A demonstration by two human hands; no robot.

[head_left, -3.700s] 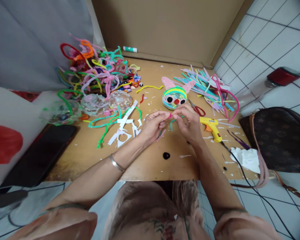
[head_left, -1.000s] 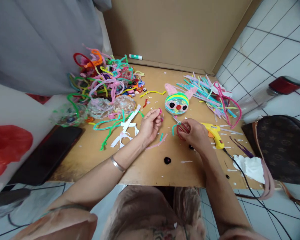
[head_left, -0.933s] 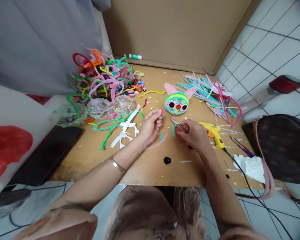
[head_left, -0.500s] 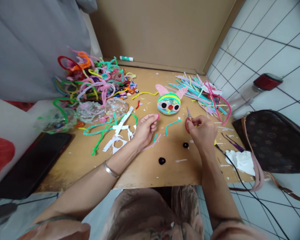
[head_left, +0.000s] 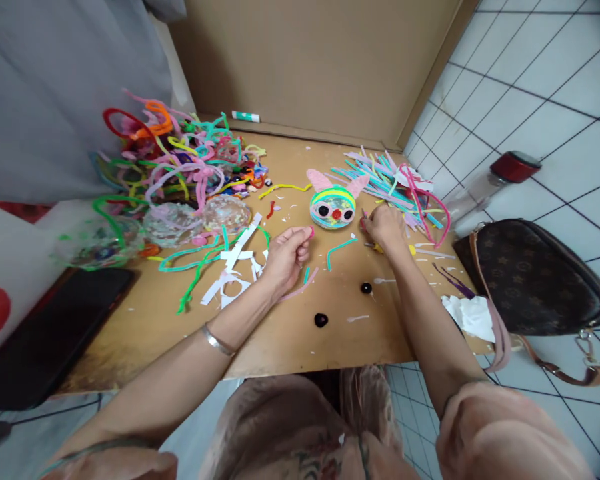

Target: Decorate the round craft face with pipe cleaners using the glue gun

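My left hand (head_left: 290, 257) is closed in a pinch on a small bright pink piece (head_left: 311, 231), too small to identify. My right hand (head_left: 387, 227) is closed around the scissors (head_left: 364, 219), mostly covered by the fingers, low over the table. Between and beyond the hands sits a clear round ornament (head_left: 332, 212) with pink ears, black eyes, a red nose and yellow and green bands. A bent teal pipe cleaner (head_left: 336, 251) lies in front of it. Two black round pieces (head_left: 321, 320) rest nearer the table's front edge.
Tangled pipe cleaners (head_left: 195, 153) and clear balls (head_left: 225, 212) crowd the left. Straight pipe cleaners (head_left: 380, 177) lie at back right. Paper scraps (head_left: 237, 257), a phone (head_left: 55, 333), a glue stick (head_left: 245, 117), a yellow-handled tool (head_left: 375, 247), tissue (head_left: 470, 317) and a brown bag (head_left: 535, 277) surround the hands.
My right hand has moved forward and slightly left with the scissors, uncovering the yellow-handled tool. My left hand keeps its pinch on the pink piece. The view has shifted slightly.
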